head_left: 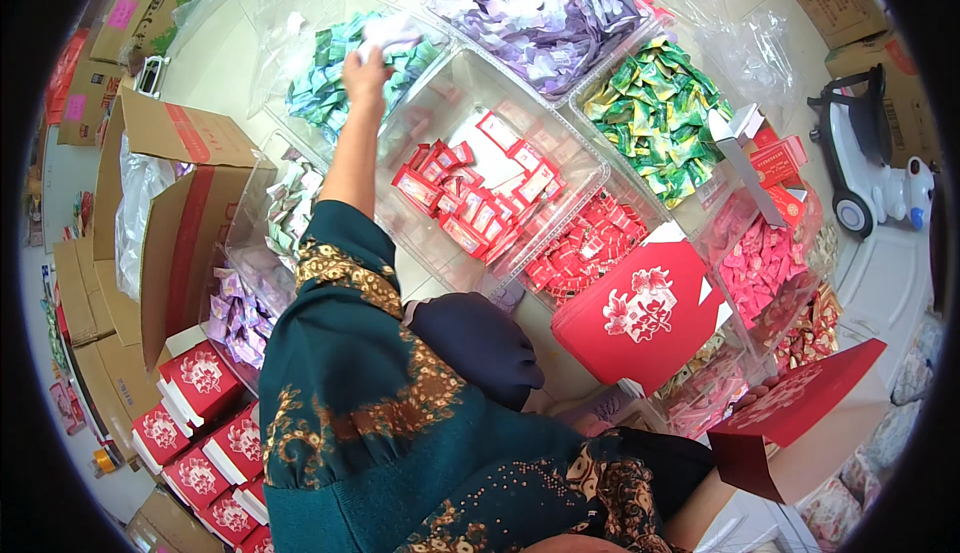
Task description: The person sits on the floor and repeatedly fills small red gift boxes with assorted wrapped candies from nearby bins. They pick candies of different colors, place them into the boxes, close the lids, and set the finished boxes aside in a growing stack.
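My left hand (366,77) reaches over a clear plastic bin of teal wrapped candies (326,77). Its fingers grip a pale, blurred packet (390,34). At the lower right, my right hand (756,392) holds an opened-up red cardboard box (795,403) with a white floral print; most of this hand is hidden behind the box. Between my arms stands a clear bin (480,73) holding small red-and-white packets (472,208). A stack of flat red box blanks (637,313) lies near my right knee.
Around these are bins of purple packets (540,20), green-and-yellow packets (660,118), red candies (592,245) and pink candies (761,268). Folded red boxes (199,470) pile up at my left, beside an open carton (187,215). A white ride-on toy (862,185) stands at the right.
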Tool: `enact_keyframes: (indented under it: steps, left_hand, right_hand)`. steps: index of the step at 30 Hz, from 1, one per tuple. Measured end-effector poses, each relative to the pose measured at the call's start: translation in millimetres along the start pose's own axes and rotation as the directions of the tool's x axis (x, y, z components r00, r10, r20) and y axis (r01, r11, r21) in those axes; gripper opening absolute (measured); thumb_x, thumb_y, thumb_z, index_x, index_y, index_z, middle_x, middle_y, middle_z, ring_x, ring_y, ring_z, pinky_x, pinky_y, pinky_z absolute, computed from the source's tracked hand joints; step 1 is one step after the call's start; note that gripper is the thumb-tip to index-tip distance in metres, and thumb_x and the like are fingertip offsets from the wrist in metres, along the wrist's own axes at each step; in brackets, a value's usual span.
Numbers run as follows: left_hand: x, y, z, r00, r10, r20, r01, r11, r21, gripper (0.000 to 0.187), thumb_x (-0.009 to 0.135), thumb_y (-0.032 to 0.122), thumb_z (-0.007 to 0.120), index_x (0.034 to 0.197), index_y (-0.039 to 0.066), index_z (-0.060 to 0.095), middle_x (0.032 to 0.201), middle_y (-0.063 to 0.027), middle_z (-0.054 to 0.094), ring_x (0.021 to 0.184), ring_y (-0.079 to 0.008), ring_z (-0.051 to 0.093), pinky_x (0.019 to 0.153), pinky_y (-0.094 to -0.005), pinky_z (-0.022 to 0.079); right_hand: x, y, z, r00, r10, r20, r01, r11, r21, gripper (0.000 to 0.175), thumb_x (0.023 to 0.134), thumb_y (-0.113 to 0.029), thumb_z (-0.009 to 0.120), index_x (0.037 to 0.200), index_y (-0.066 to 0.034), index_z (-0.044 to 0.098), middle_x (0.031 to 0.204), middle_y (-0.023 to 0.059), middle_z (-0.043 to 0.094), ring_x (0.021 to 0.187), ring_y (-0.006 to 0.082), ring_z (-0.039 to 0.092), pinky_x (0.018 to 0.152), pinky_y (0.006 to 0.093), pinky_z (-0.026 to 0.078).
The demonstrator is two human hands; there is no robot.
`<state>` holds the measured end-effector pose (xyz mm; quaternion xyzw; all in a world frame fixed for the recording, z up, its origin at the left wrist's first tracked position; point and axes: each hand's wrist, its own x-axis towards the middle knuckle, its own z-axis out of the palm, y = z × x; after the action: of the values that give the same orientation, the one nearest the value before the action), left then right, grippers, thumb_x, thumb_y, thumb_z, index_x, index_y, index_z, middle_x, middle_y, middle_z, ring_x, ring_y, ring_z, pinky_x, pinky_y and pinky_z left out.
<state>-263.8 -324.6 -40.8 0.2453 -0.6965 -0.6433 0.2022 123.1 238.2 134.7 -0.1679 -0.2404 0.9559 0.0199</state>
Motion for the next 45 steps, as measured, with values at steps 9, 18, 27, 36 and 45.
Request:
enact_keyframes:
  steps: [9, 18, 27, 36, 45]
  left_hand:
    - [21, -66, -36, 0.926, -0.343, 0.157, 0.207, 0.81, 0.548, 0.081, 0.061, 0.039, 0.078, 0.12, -0.001, 0.038, 0.106, -0.0142, 0.053, 0.089, -0.0218, 0.055, 0.066, -0.0378, 0.049]
    - [11, -46, -40, 0.819, -0.532, 0.216, 0.415, 0.809, 0.416, 0.044, 0.072, 0.022, 0.071, 0.106, 0.002, 0.053, 0.09, -0.0064, 0.06, 0.073, -0.0164, 0.058, 0.055, -0.0297, 0.051]
    - [-36, 39, -92, 0.91, -0.276, 0.308, 0.386, 0.837, -0.389, 0.025, 0.082, 0.019, 0.061, 0.099, 0.002, 0.05, 0.086, -0.007, 0.058, 0.074, -0.0162, 0.059, 0.049, -0.0231, 0.054]
    - [-202, 214, -45, 0.25, 0.015, 0.968, 0.805, 0.552, -0.217, 0.036, 0.091, 0.017, 0.044, 0.116, -0.007, 0.038, 0.107, -0.0249, 0.052, 0.095, -0.0293, 0.058, 0.076, -0.0283, 0.055]
    - [-299, 263, -68, -0.01, -0.208, 0.978, 0.787, 0.602, 0.136, 0.049, 0.091, 0.018, 0.044, 0.13, -0.006, 0.026, 0.124, -0.0151, 0.04, 0.113, -0.0238, 0.044, 0.089, -0.0398, 0.047]
  right_hand:
    - [-3, 17, 13, 0.998, -0.052, -0.046, 0.059, 0.981, 0.185, 0.043, 0.088, -0.015, 0.044, 0.128, -0.0034, 0.035, 0.126, 0.0126, 0.041, 0.114, 0.0276, 0.041, 0.1, 0.0368, 0.032]
    - [0, 17, 17, 0.993, -0.063, -0.1, 0.075, 0.989, 0.128, 0.049, 0.088, -0.025, 0.045, 0.129, -0.0027, 0.032, 0.128, 0.0131, 0.04, 0.112, 0.0302, 0.041, 0.099, 0.0402, 0.031]
    - [12, 36, 29, 0.962, -0.253, -0.104, 0.201, 0.911, -0.361, 0.052, 0.087, -0.027, 0.045, 0.131, -0.0035, 0.031, 0.129, 0.012, 0.038, 0.117, 0.0254, 0.039, 0.099, 0.0391, 0.033]
    - [10, 102, 76, 0.915, -0.349, -0.2, 0.25, 0.883, -0.398, 0.06, 0.087, -0.047, 0.043, 0.132, -0.0086, 0.031, 0.132, 0.0085, 0.038, 0.122, 0.0206, 0.036, 0.103, 0.0364, 0.027]
    - [0, 167, 76, 0.994, -0.046, -0.098, 0.033, 0.992, -0.124, 0.049, 0.085, -0.044, 0.05, 0.114, -0.0056, 0.049, 0.103, 0.0073, 0.059, 0.091, 0.0191, 0.058, 0.082, 0.0341, 0.048]
